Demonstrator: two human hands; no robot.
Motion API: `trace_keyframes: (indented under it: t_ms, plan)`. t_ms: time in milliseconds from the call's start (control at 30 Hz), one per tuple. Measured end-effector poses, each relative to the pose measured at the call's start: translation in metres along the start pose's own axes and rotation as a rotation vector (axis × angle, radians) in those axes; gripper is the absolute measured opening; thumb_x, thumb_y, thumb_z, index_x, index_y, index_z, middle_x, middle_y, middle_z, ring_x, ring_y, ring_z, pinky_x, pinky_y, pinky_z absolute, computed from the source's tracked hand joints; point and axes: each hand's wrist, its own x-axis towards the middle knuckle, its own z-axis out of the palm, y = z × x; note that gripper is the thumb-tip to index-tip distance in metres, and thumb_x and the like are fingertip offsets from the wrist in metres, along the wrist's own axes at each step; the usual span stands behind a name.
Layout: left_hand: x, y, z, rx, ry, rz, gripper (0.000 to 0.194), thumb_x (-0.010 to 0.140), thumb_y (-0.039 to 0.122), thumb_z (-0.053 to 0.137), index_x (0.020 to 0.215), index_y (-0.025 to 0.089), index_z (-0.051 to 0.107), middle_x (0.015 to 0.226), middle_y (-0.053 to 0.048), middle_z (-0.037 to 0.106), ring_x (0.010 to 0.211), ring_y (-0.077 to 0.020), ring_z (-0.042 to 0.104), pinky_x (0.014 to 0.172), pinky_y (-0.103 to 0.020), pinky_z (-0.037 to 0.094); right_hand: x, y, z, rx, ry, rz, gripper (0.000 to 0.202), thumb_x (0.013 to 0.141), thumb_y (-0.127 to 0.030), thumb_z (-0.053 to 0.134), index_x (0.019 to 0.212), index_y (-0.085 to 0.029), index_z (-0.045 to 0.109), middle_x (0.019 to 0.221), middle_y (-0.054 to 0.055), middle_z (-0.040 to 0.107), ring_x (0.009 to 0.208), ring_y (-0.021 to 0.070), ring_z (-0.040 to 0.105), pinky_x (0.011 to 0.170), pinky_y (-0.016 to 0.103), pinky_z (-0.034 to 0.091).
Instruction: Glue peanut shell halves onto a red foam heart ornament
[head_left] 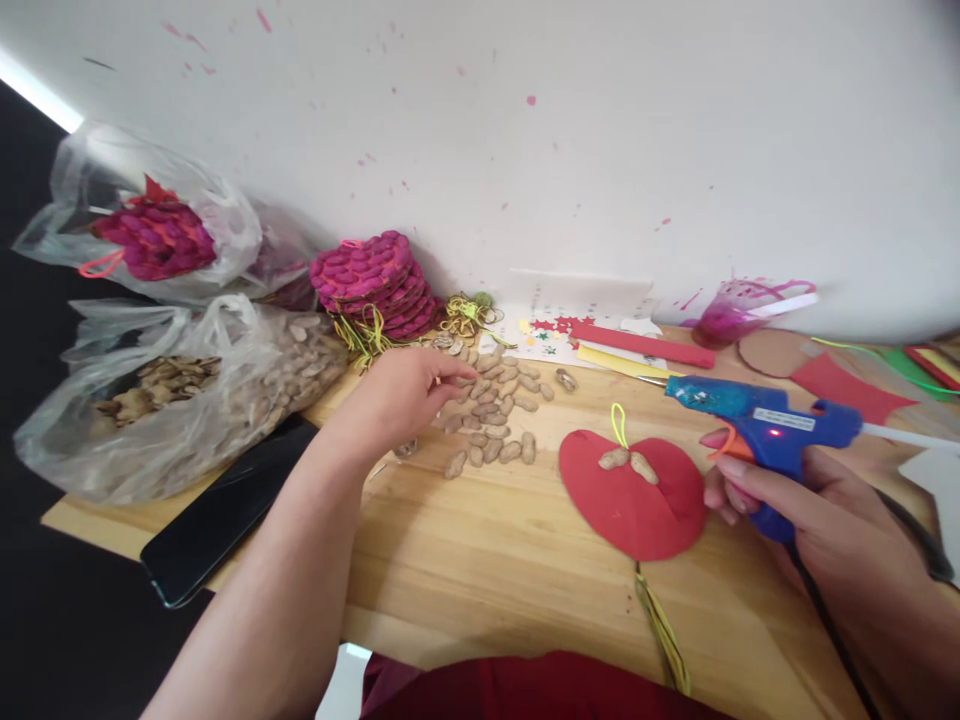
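My right hand (795, 510) is wrapped round a blue hot glue gun (780, 425), a finger at its orange trigger. Its metal nozzle points left, and a white glue stick (911, 436) comes out of the back. Below the nozzle lies a red heart-shaped piece (637, 520) with a yellow-green loop on top and a tassel (664, 630) at its bottom tip. Two peanuts (628, 462) sit near the heart's upper middle. Over the left edge of the loose peanuts (491, 410) is my left hand (409, 395), fingers reaching out and slightly apart, with nothing visible in them.
Plastic bags (172, 440) of peanuts and a dark phone (225, 510) lie at the left. Magenta-coated decorations (375, 280) are stacked by the wall. Behind the peanuts are small stars (559, 325) and a red strip (652, 345). A magenta-stained cup (727, 315) stands at the back right.
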Motion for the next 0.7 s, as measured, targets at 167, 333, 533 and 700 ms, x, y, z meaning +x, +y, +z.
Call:
trace_keyframes:
  t_ms: [167,333,533,700]
  plan:
    - [0.000,0.010,-0.002,0.002,0.100,-0.180,0.021,0.086,0.037,0.065,0.076,0.022,0.075,0.053,0.003,0.063,0.050,-0.0147,0.055,0.056,-0.027,0.039,0.003,0.003,0.000,0.001,0.003,-0.014,0.026,0.064,-0.038,0.084,0.063,-0.026,0.062,0.054,0.001,0.056,0.056,0.0206,0.055,0.055,0.036,0.042]
    - [-0.002,0.019,-0.003,0.108,0.294,-0.193,0.048,0.087,0.054,0.061,0.054,0.020,0.059,0.043,0.004,0.047,0.048,-0.0126,0.044,0.053,-0.028,0.031,-0.001,-0.003,0.002,-0.045,0.022,-0.017,0.025,0.063,-0.041,0.082,0.065,-0.026,0.062,0.057,0.003,0.059,0.056,0.0214,0.055,0.056,0.037,0.044]
    - [0.006,-0.003,0.011,0.121,0.322,-0.120,0.022,0.087,0.035,0.063,0.098,0.022,0.077,0.073,-0.001,0.072,0.063,-0.0172,0.061,0.063,-0.028,0.043,0.000,-0.004,0.000,-0.097,-0.013,0.028,0.029,0.065,-0.043,0.081,0.056,-0.025,0.060,0.057,0.005,0.061,0.054,0.0193,0.054,0.058,0.036,0.045]
    - [0.010,-0.008,0.017,-0.127,0.362,-0.121,0.020,0.083,0.022,0.065,0.098,0.020,0.078,0.092,-0.003,0.078,0.080,-0.0186,0.070,0.078,-0.029,0.053,0.001,0.000,0.003,0.006,-0.005,-0.037,0.028,0.065,-0.037,0.082,0.057,-0.025,0.059,0.052,0.002,0.055,0.055,0.0202,0.054,0.056,0.037,0.041]
